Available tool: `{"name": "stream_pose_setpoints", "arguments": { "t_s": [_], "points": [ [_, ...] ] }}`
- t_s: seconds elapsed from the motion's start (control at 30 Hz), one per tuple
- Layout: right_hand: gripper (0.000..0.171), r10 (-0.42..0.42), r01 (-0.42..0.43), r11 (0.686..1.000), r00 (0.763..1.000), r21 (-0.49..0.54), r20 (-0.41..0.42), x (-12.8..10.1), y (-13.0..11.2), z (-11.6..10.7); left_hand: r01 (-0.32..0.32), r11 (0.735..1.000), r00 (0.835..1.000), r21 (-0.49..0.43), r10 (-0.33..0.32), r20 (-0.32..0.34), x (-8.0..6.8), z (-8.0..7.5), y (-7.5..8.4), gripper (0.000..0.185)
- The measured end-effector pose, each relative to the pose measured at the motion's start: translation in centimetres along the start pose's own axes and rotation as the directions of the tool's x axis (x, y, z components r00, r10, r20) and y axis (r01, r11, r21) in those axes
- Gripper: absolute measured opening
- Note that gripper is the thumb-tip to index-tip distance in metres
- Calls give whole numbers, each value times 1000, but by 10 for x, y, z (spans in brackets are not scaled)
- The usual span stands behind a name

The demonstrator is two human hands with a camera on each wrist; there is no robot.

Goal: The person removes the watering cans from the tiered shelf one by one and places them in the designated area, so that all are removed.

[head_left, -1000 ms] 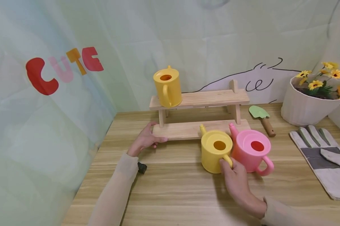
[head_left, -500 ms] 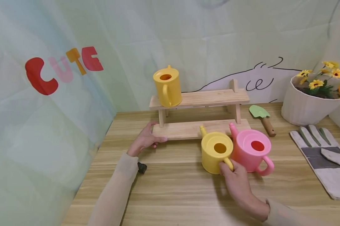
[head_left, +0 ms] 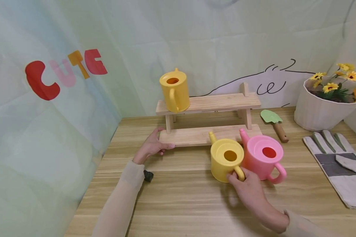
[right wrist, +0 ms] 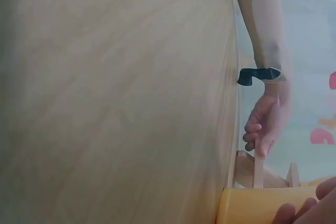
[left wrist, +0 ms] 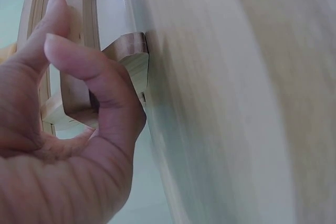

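Note:
A pale wooden two-tier shelf (head_left: 195, 135) stands against the backdrop. My left hand (head_left: 151, 144) grips the left end of its lower board, thumb along the front edge; in the left wrist view the fingers (left wrist: 113, 93) curl round the board (left wrist: 79, 77). A yellow watering can (head_left: 220, 164) stands on the table before the shelf, spout toward the back. My right hand (head_left: 250, 189) holds its handle, with the thumb at the handle's left; some fingers are hidden. Touching or nearly touching that can on the right is a pink watering can (head_left: 262, 161). Another yellow watering can (head_left: 176, 93) sits on the upper board's left end.
A trowel (head_left: 274, 125) with a green blade lies right of the shelf. Farther right stand a white flowerpot (head_left: 320, 113) with yellow flowers and, in front, grey-white work gloves (head_left: 341, 177). The fabric backdrop (head_left: 77, 138) bounds the table on the left.
My right thumb has slipped down and left at the yellow can's handle, and the right wrist has shifted slightly right. The left hand and the cans stay practically in place.

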State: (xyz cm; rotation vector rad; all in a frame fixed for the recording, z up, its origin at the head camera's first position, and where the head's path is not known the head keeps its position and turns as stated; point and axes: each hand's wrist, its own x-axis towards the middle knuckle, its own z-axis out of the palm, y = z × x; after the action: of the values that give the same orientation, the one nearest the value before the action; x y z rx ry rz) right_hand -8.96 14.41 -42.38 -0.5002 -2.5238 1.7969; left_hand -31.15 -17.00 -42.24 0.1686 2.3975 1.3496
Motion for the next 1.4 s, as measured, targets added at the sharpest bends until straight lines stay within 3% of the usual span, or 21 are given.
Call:
{"name": "stream_pose_setpoints", "arguments": {
  "t_s": [0.4, 0.8, 1.4],
  "points": [
    [19, -39, 44, 993, 998, -114, 53, -2, -3, -10, 0, 1000, 1000, -23, 1, 6, -1, 0, 1, 110],
    [23, -110, 111, 975, 994, -191, 19, -4, 1, -23, -1, 1000, 1000, 7, 1, 4, -2, -1, 1, 109],
    [38, -267, 265, 954, 964, -138, 4, -10, -1, -44, 8, 1000, 1000, -10, -8, 3, -2, -1, 0, 110]
  ]
}}
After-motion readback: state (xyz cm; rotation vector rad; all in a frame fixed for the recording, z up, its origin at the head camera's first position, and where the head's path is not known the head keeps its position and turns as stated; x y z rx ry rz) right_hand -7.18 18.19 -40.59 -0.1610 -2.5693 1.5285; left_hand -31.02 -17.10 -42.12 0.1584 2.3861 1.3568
